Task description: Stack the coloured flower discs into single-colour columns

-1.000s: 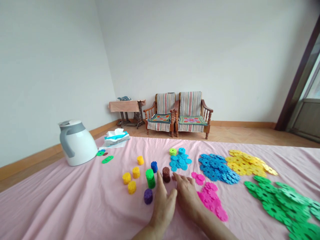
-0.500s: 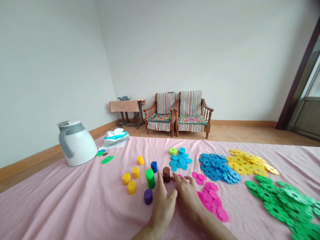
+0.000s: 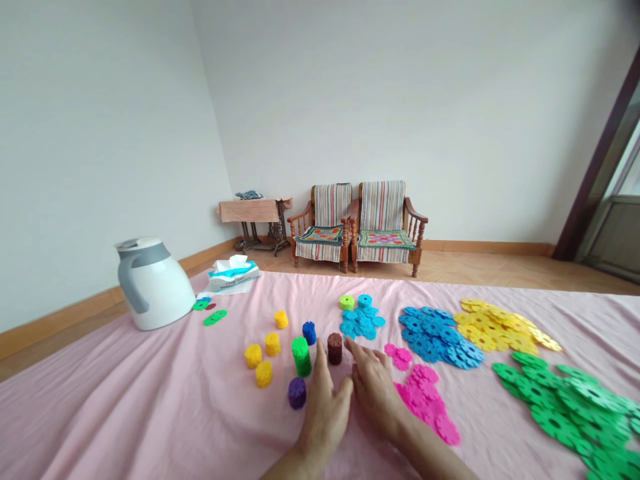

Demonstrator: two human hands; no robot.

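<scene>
1. Left hand (image 3: 327,405), open: its fingers stretched forward, thumb apart, and nothing showed in its grasp. The fingertips lay just left of the brown stack (image 3: 335,350), perhaps to guard that flank.
2. Right hand (image 3: 375,383), open: its forefinger pointed toward the stack's right side while the other fingers bent loosely, probably to bring a single tip near. Whether that tip touched the stack could not be told.
3. Brown stack: it stood upright on the pink cloth (image 3: 175,407) between the forefingers, its notched discs piled evenly, which presumably let it stand without a grip.
4. Blue stack (image 3: 309,333), green stack (image 3: 301,358) and purple stack (image 3: 297,394): these stood upright near the left hand, with four yellow stacks (image 3: 263,375) farther left.
5. Loose pink discs (image 3: 425,400), dark blue discs (image 3: 440,340), yellow discs (image 3: 500,327) and green discs (image 3: 575,407): these lay right of the hands in separate heaps, apparently to keep each colour apart.
6. Jug (image 3: 160,293) and tissue box (image 3: 235,281): both stood toward the far left, likely to leave the hands room.
</scene>
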